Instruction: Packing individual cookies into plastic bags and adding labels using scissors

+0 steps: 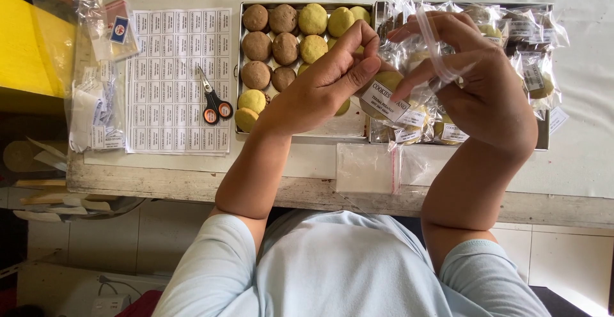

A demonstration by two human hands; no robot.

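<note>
Bagged cookie (385, 96) pinched by both hands (409, 77) above tray seam; bare table edge (320, 189) near.

A sheet of labels (176, 80) lies beside the cookie tray (242, 68), with scissors (213, 100) on it.

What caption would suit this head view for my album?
Both hands, left hand and right hand, hold a clear bagged cookie above trays of cookies.

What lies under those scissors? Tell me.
The scissors rest on a sheet of white labels, which lies on the pale table covering. Whatever is beneath the sheet is covered.
</note>
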